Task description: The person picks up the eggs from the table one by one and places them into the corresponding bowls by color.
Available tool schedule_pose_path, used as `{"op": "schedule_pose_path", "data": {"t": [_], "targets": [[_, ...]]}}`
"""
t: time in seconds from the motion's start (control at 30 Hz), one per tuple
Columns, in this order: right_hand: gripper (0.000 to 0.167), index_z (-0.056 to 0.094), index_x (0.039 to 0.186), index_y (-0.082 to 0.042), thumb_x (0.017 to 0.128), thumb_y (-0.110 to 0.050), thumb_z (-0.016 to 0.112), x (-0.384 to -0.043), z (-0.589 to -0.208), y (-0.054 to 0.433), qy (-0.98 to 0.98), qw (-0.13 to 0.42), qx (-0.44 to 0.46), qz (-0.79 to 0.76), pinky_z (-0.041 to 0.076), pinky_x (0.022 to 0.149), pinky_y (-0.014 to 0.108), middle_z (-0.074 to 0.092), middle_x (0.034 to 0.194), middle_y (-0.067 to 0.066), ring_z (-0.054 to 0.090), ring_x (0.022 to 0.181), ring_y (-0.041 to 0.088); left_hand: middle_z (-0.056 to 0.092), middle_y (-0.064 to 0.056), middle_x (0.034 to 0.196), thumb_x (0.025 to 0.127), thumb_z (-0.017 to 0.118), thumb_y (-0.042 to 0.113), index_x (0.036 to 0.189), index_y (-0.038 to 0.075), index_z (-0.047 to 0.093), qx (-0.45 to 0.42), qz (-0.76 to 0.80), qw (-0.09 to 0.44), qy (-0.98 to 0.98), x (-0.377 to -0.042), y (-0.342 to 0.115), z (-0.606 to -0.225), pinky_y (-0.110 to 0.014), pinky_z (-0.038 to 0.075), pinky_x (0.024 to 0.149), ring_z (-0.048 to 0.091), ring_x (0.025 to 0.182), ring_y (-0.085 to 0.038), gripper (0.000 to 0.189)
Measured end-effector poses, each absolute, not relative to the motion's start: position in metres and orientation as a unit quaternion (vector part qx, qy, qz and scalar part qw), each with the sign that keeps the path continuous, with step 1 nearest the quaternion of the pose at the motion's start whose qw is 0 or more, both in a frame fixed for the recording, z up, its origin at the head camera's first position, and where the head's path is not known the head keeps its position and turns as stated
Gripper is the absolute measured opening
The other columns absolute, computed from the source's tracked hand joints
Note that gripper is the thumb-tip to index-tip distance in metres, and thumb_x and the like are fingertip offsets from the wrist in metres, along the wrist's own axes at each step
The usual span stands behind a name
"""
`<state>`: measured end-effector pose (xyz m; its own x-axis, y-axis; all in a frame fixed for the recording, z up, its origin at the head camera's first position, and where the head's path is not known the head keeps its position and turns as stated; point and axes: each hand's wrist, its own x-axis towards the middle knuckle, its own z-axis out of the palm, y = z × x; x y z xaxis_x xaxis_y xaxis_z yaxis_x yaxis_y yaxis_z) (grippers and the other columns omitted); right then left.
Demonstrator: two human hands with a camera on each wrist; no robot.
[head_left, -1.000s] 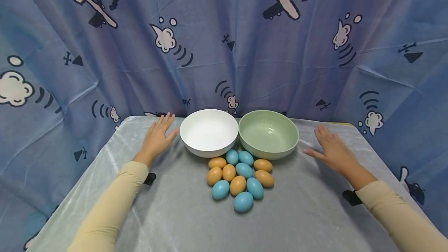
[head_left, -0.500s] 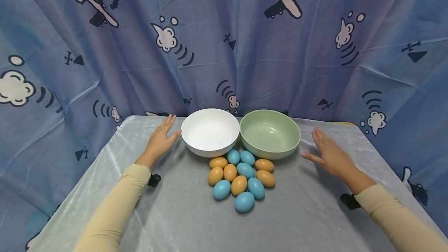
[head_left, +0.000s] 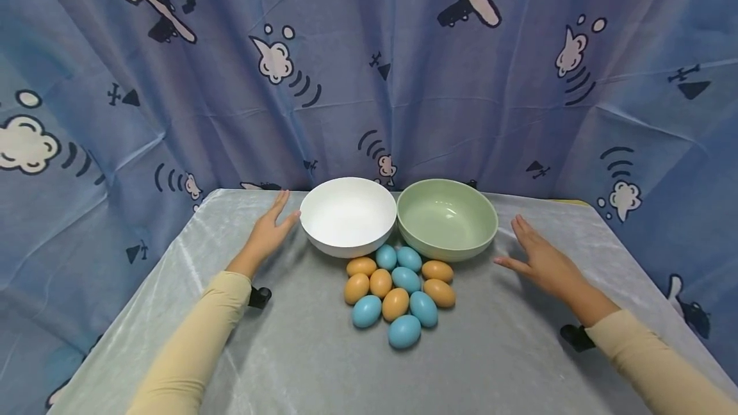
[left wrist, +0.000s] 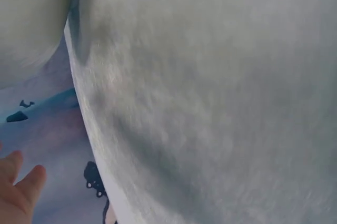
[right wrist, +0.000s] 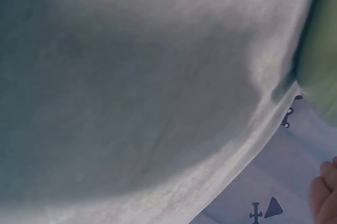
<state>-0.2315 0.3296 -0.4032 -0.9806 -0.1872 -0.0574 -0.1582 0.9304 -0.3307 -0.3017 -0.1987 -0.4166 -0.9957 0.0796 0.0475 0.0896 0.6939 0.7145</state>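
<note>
My left hand is held beside the white bowl, fingers straight and thumb tip right at its rim. To the right of the light green bowl, my right hand has its fingers extended, with a gap between thumb and bowl. Neither hand holds anything. In front of the bowls lies a cluster of blue eggs and orange eggs. The left wrist view catches the fingers at its lower left and the white bowl's side above. Part of the green bowl shows in the right wrist view.
Grey cloth covers the table. Behind it hangs a blue curtain printed with planes and clouds, close to the bowls' far side. A black wrist strap piece sits under the left wrist, another black piece under the right.
Both hands have shifted slightly inward, the left one rightward to the white bowl and the right one leftward toward the green bowl. Bowls and eggs keep their arrangement; the view has drifted a little.
</note>
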Motion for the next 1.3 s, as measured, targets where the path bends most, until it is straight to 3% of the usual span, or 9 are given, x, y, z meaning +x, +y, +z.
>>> {"op": "schedule_pose_path", "data": {"t": [0.27, 0.57, 1.0, 1.3], "targets": [[0.103, 0.000, 0.156, 0.004, 0.095, -0.055, 0.059, -0.229, -0.403, 0.324, 0.965, 0.043, -0.085, -0.242, 0.020, 0.113, 0.071, -0.006, 0.163, 0.027, 0.011, 0.146, 0.055, 0.007, 0.000, 0.169, 0.102, 0.043, 0.056, 0.161, 0.024, 0.014, -0.033, -0.422, 0.001, -0.906, -0.298, -0.195, -0.425, -0.051, 0.018, 0.126, 0.012, 0.156, -0.029, 0.073], [0.104, 0.000, 0.157, 0.002, 0.094, -0.056, 0.059, -0.223, -0.404, 0.315, 0.963, 0.062, -0.072, -0.254, 0.024, 0.113, 0.070, 0.003, 0.162, 0.030, 0.018, 0.144, 0.056, 0.011, -0.003, 0.169, 0.103, 0.044, 0.052, 0.161, 0.020, 0.018, -0.030, -0.465, 0.004, -0.885, -0.299, -0.186, -0.430, -0.046, 0.021, 0.126, 0.012, 0.156, -0.025, 0.071], [0.092, 0.018, 0.157, 0.001, 0.096, -0.056, 0.056, -0.211, -0.406, 0.305, 0.952, 0.062, -0.036, -0.298, 0.041, 0.106, 0.064, 0.024, 0.157, 0.033, 0.038, 0.136, 0.055, 0.019, -0.003, 0.167, 0.103, 0.041, 0.054, 0.160, 0.019, 0.020, -0.022, -0.520, -0.018, -0.854, -0.297, -0.183, -0.432, -0.044, 0.022, 0.126, 0.021, 0.154, -0.027, 0.070], [0.084, 0.027, 0.155, 0.002, 0.097, -0.051, 0.058, -0.206, -0.408, 0.298, 0.932, 0.061, -0.044, -0.354, 0.040, 0.109, 0.062, 0.031, 0.156, 0.029, 0.039, 0.138, 0.052, 0.027, -0.018, 0.163, 0.104, 0.043, 0.047, 0.159, 0.014, 0.024, 0.003, -0.579, -0.013, -0.815, -0.297, -0.178, -0.439, -0.046, 0.030, 0.123, 0.031, 0.149, -0.032, 0.067]]}}
